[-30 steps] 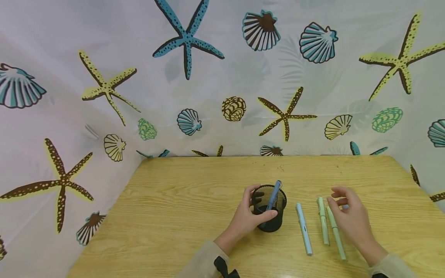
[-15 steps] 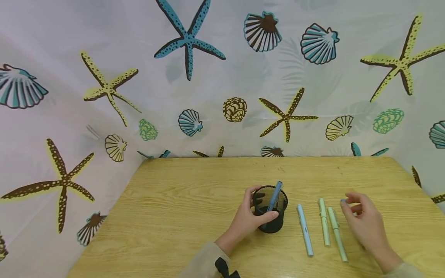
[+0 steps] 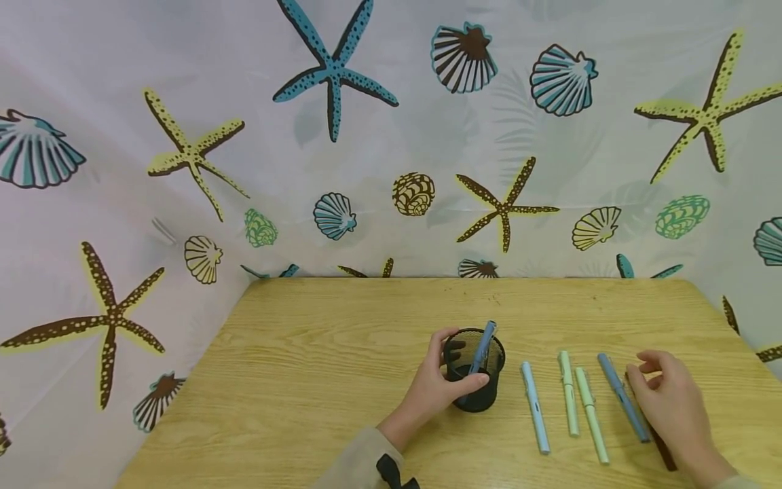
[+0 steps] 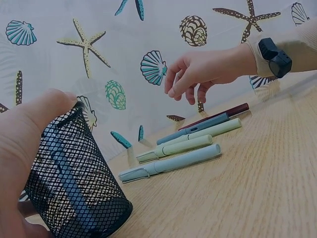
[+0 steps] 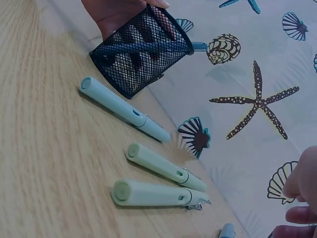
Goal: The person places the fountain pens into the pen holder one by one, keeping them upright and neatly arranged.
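Note:
My left hand (image 3: 427, 382) grips a black mesh pen cup (image 3: 481, 399), thumb across its front and fingers round the far side. A blue pen (image 3: 485, 341) leans upright inside the cup. My right hand (image 3: 673, 399) hovers at the right end of a row of pens, its fingers loosely bent and holding nothing, as the left wrist view shows. Nearest to it is a dark red pen (image 3: 663, 448), partly hidden under the hand. Left of that lie a darker blue pen (image 3: 624, 399), two pale green pens (image 3: 569, 394) and a light blue pen (image 3: 535, 409).
All this is on a wooden table (image 3: 318, 367). A white cloth (image 3: 366, 149) printed with starfish and shells hangs behind the table and along its sides. In the left wrist view, a black device (image 4: 275, 58) is strapped at the right wrist.
My right hand has moved right, away from the green pens, past the darker blue pen to the dark red one, uncovering both. My left hand keeps holding the pen cup in place.

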Demonstrator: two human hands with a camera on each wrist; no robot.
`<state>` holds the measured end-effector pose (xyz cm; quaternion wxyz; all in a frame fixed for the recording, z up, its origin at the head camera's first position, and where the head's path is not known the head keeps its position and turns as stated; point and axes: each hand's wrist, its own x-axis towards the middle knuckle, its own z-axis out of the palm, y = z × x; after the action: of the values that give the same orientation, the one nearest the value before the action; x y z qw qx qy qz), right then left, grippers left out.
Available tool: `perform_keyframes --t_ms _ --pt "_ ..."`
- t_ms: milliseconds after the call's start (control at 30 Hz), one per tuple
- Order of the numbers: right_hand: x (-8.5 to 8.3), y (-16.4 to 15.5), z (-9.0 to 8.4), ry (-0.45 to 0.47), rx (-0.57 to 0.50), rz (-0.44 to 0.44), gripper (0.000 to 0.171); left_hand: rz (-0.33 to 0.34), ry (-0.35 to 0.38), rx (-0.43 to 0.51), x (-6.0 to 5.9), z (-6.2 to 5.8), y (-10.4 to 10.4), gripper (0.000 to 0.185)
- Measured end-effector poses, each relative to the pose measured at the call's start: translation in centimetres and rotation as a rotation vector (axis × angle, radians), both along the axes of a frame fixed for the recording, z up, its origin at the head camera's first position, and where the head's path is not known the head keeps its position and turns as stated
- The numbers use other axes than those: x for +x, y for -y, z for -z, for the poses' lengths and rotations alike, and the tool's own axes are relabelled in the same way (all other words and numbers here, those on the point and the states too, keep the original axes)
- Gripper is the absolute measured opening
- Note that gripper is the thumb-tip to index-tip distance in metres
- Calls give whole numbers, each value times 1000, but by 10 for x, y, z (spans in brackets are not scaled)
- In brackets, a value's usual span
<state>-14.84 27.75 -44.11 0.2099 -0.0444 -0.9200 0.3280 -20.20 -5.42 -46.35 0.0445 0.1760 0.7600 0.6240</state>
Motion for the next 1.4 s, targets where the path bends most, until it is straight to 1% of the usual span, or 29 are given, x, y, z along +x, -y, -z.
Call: perform_keyframes --t_ms 233,433,533,633,900,1067,1300,1400 --pt "-3 -10 0 114 27 1 39 -4 -5 -2 -2 -3 0 73" --pt "-6 -19 1 269 43 -7 46 2 -27 -3 -4 -6 0 72" --pt "-9 -24 3 363 40 2 51 -4 -19 -8 -4 -5 0 72" --pt "-9 -29 5 433 41 1 53 -9 1 -7 -2 -5 0 72" --pt "-6 -33 9 500 46 -41 52 -5 10 8 2 -2 0 72" --pt "-4 -33 12 544 58 -78 53 0 16 3 3 2 0 71" --pt "-4 -32 25 585 82 -54 53 -13 40 -13 7 9 0 70" --pt "-5 -32 28 590 102 -75 52 -17 55 -15 9 9 1 70"
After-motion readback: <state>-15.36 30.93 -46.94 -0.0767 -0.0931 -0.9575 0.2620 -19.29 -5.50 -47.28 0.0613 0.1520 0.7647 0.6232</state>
